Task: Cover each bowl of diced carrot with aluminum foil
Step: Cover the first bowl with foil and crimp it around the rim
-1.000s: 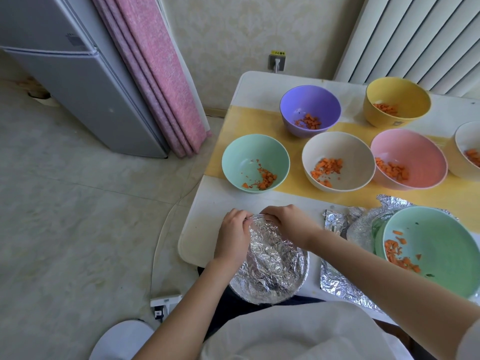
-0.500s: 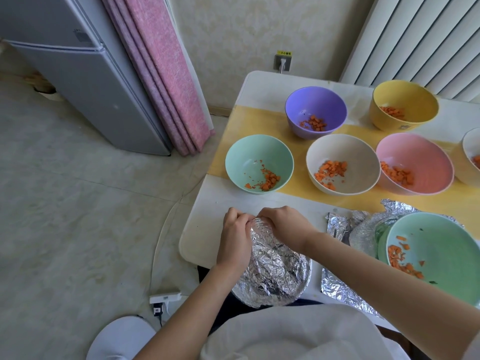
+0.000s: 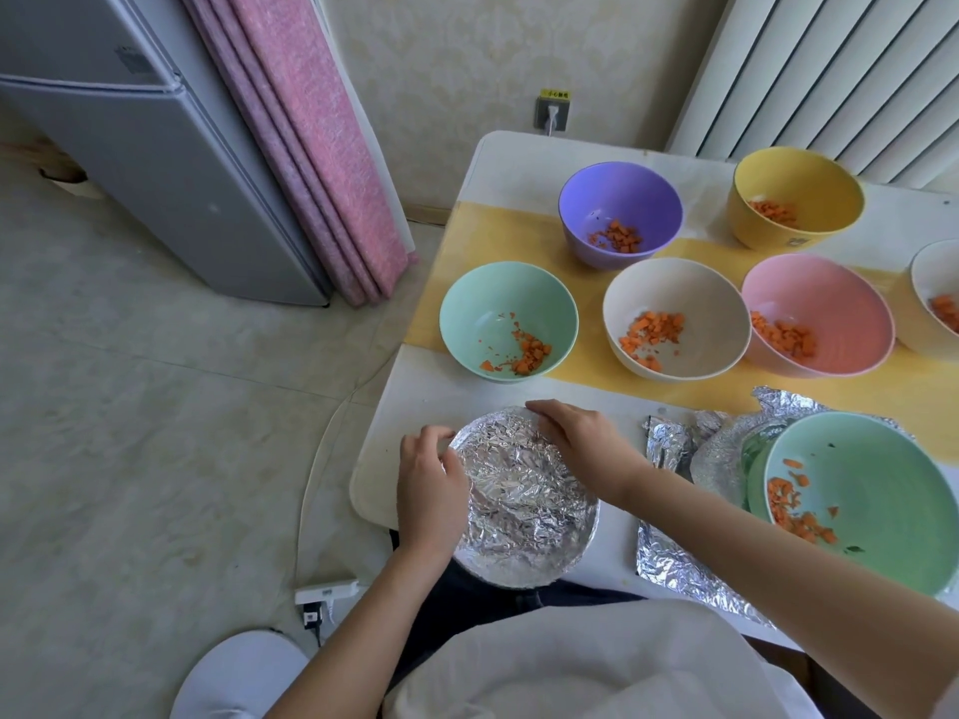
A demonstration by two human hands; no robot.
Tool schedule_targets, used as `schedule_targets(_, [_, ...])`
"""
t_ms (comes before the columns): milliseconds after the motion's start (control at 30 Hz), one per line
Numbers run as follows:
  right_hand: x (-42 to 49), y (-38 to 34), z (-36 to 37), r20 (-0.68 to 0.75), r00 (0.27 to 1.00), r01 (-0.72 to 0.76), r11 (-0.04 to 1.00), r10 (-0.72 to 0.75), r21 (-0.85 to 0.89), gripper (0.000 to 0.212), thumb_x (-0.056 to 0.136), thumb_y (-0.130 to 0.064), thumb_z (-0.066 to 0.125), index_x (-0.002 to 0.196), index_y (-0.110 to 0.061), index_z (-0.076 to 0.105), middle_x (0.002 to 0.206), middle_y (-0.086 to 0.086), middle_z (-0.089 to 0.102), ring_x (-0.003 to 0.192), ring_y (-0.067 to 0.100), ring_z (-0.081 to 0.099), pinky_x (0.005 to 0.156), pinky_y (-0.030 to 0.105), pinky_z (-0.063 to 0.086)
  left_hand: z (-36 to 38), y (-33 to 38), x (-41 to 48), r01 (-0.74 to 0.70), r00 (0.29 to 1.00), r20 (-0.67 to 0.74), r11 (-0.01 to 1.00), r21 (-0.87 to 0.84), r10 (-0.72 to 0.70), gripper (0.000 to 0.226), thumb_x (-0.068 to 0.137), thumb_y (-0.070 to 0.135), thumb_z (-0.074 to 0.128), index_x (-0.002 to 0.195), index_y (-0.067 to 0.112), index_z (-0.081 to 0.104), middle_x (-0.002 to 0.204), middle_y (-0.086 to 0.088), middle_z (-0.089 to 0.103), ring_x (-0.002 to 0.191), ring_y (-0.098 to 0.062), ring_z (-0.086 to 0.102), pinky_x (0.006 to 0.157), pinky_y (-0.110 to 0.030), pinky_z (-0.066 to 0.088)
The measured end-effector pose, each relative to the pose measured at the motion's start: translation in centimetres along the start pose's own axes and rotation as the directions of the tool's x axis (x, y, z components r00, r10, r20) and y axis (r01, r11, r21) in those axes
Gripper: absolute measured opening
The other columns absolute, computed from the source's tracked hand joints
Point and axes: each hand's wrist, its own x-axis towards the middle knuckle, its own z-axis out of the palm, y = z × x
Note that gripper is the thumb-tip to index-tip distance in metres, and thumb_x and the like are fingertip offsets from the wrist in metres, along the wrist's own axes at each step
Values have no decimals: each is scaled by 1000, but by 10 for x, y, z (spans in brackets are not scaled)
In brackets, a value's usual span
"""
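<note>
- Standing far left on the floor are a grey fridge (image 3: 155, 173) and a pink curtain (image 3: 311, 147); a white power strip (image 3: 324, 596) lies near the table's (image 3: 441, 397) left edge.
- The left hand (image 3: 430, 485) grips the left rim of the covered bowl (image 3: 524, 537), fingers curled onto its foil (image 3: 519, 459).
- That bowl sits at the table's near left corner, crinkled foil wrapped over its whole top.
- The right hand (image 3: 581, 443) grasps the far right rim, fingers bent over the foil edge.
- Farther back stand open bowls of diced carrot (image 3: 651, 329): green bowl (image 3: 506, 308), purple bowl (image 3: 617, 199), beige bowl (image 3: 674, 293), yellow bowl (image 3: 799, 189), pink bowl (image 3: 825, 303).
- Near right, a large green bowl (image 3: 872, 490) sits on loose foil sheets (image 3: 669, 557).
</note>
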Motion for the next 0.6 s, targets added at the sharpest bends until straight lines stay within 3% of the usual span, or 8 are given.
schedule_targets(133, [2,-3,-1,-4,1000,-25,1000,24,-3,34,100,-25,40,127,-11,54,121,6,64,111,26,58,90,28,38,3,0,1,-144,989,13,989,-32,144,20,96,5,44,108,10,59,106,0,46,85,-9,50,73,-1,31])
schedule_targets(200, [3,-3,-1,0,999,-42,999,42,-12,34,100,-26,40,125,-10,56,116,8,66,106,28,60,86,28,38,6,0,3,-163,986,33,986,-44,164,23,96,7,45,114,10,60,108,3,55,93,-6,50,78,-2,31])
schedule_targets(367, [0,3,1,36,996,-83,995,85,-59,30,100,-20,40,116,-7,61,102,14,69,94,33,62,78,34,41,4,-1,5,-134,989,53,990,-42,136,27,96,5,44,112,10,65,98,-5,69,83,-13,57,70,-3,36])
schedule_targets(533, [-1,-1,-11,111,990,-72,993,82,-99,29,99,-18,42,121,-10,59,115,9,66,106,28,59,88,33,43,9,0,-3,-150,985,74,988,-48,153,27,96,5,46,117,8,62,106,-4,68,94,-15,61,74,-4,35])
schedule_targets(600, [-1,-7,-12,92,995,-27,998,33,-63,30,98,-18,46,125,-12,58,121,5,64,112,24,58,91,27,39,12,3,-4,-162,983,81,984,-74,168,25,95,4,48,117,9,57,98,-2,66,87,-14,59,69,-5,35])
